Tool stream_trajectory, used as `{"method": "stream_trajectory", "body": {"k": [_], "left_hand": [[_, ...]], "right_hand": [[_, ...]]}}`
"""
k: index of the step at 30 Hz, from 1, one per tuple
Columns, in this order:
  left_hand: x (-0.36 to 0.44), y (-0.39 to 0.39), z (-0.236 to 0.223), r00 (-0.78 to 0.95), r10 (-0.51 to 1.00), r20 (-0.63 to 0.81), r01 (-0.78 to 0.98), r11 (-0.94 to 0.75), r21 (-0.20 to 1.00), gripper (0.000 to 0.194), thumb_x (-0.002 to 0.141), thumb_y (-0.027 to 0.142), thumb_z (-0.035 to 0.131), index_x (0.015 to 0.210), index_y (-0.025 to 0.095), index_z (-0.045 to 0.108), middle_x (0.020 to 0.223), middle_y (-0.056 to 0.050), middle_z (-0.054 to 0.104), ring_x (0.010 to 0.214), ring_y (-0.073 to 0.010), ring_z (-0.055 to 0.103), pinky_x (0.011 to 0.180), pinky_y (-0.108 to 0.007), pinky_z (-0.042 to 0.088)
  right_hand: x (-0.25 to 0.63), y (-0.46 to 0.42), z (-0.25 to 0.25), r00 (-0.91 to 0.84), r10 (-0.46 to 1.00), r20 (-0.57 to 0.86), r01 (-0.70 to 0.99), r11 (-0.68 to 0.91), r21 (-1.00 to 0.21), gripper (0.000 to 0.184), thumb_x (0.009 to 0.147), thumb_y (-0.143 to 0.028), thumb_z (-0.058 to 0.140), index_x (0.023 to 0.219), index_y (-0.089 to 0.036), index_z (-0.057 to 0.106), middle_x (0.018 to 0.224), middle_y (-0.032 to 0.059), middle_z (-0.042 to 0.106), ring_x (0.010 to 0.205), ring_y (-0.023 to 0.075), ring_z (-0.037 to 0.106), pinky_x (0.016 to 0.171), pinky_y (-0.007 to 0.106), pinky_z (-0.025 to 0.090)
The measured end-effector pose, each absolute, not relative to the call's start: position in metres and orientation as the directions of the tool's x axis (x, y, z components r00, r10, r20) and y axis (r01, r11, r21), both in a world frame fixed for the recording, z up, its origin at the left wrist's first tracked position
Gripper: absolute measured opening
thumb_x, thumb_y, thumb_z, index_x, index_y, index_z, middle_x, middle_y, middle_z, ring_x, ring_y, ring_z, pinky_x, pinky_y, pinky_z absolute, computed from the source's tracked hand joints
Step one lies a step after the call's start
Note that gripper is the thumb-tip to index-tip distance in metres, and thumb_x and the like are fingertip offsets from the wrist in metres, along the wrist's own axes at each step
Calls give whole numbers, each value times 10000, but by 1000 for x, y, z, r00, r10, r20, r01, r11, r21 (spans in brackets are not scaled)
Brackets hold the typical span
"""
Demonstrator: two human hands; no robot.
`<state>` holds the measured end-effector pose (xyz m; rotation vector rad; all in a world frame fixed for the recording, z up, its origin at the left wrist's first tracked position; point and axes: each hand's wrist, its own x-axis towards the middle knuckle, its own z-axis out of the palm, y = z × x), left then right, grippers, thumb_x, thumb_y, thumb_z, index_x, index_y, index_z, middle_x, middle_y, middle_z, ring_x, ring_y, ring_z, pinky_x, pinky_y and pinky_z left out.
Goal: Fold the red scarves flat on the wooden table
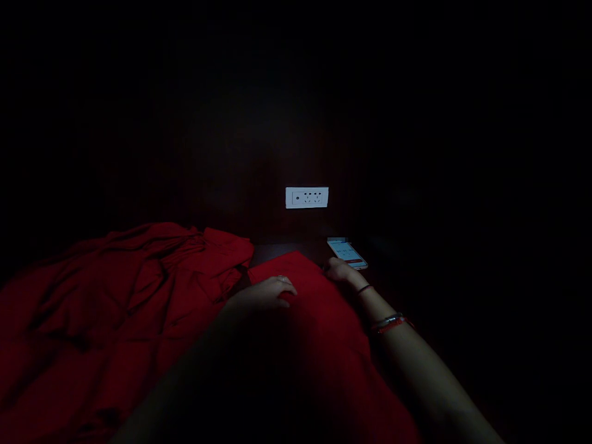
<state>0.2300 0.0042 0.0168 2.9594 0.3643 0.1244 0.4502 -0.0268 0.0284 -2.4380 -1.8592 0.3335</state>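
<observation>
A smooth piece of red cloth [319, 302] stretches away from me in the dim light. My left hand [266, 292] rests on its surface with the fingers apart, a ring showing on one of them. At the cloth's far right edge, my right hand [340, 270] has its fingers curled in on the fabric; the fingertips are partly in shadow. Just beyond that hand lies a phone [348, 254] with its screen lit. A dark band and a red bracelet circle my right wrist and forearm.
Rumpled red cloth [152, 277] heaps up in folds on the left. A white wall socket [307, 198] is set in the dark upright surface ahead. Deep shadow hides most of the surroundings.
</observation>
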Motion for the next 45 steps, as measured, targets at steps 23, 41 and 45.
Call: {"method": "stream_trajectory", "body": {"k": [23, 41, 45], "left_hand": [[224, 1, 16, 861, 479, 171, 476, -877, 57, 338, 822, 220, 269, 1057, 194, 510, 1151, -65, 489, 1076, -166, 418, 916, -307, 306], [210, -10, -19, 727, 673, 138, 676, -736, 33, 442, 847, 369, 264, 1276, 263, 281, 1359, -80, 240, 1238, -242, 208, 947, -483, 219], [209, -22, -19, 679, 682, 272, 709, -705, -3, 454, 833, 381, 290, 1261, 233, 328, 1361, -88, 236, 1236, -261, 209, 955, -485, 211]], "right_hand": [[421, -68, 16, -136, 985, 106, 973, 153, -173, 576, 807, -517, 298, 1299, -220, 259, 1369, 86, 208, 1251, 254, 129, 970, 453, 179], [383, -133, 1, -289, 957, 0, 949, 287, -129, 575, 824, -536, 172, 1324, -252, 175, 1380, 69, 167, 1256, 245, 115, 993, 477, 99], [387, -129, 2, -283, 958, -45, 954, 276, -121, 590, 819, -547, 166, 1325, -245, 168, 1383, 72, 156, 1259, 244, 97, 990, 478, 107]]}}
